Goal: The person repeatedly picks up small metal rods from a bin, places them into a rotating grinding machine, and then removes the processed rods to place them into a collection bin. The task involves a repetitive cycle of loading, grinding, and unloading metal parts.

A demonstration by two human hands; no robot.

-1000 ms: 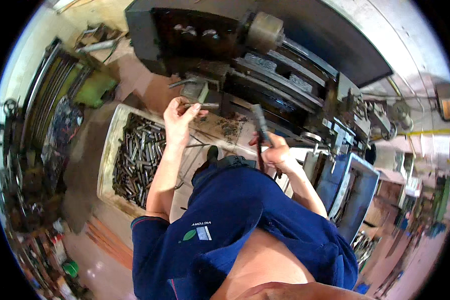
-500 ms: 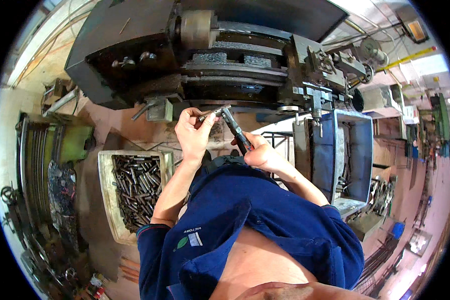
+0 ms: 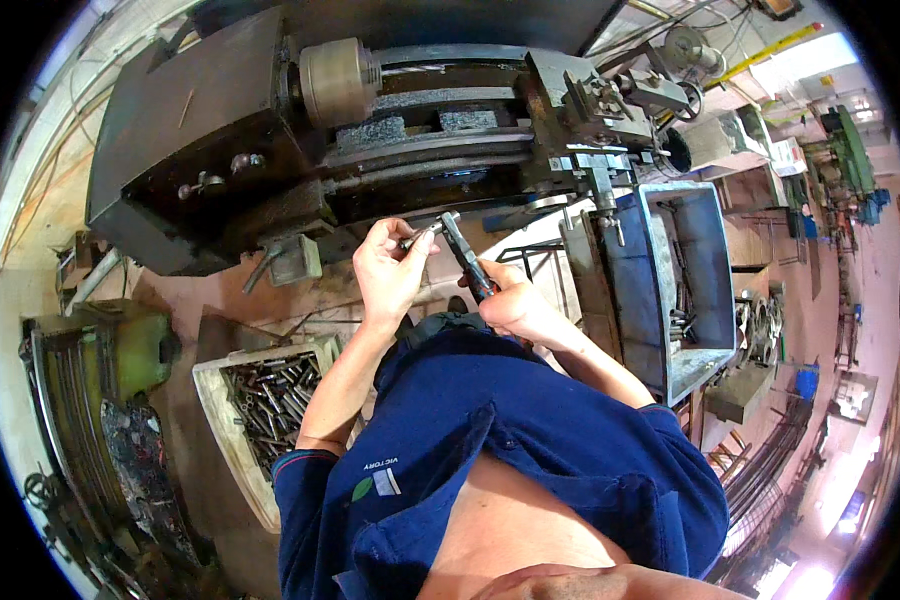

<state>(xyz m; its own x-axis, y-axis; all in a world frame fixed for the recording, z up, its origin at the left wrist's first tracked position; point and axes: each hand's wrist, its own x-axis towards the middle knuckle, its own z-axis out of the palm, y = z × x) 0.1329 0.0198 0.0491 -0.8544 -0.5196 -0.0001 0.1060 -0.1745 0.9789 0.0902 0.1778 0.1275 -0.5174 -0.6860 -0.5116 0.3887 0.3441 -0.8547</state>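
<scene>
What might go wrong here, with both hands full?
The small metal piece is pinched in the left hand, so it might slip and fall. The dark tool in the right hand, its silver end right beside the piece, could knock it. The lathe is close by; if its chuck is turning, which I can't tell, it could be hazardous.

**Wide fisheye looks down from the head**

The head view, from the left camera of a side-by-side pair, faces steeply down and forward. The navy shirt [image 3: 435, 400] is nearest, across the lower middle. The left hand [image 3: 386, 275] and right hand [image 3: 513, 300] lie a little farther out, near the centre. The lathe [image 3: 430, 145] spans the top, farther still; straight edges curve toward the round dark border.
</scene>
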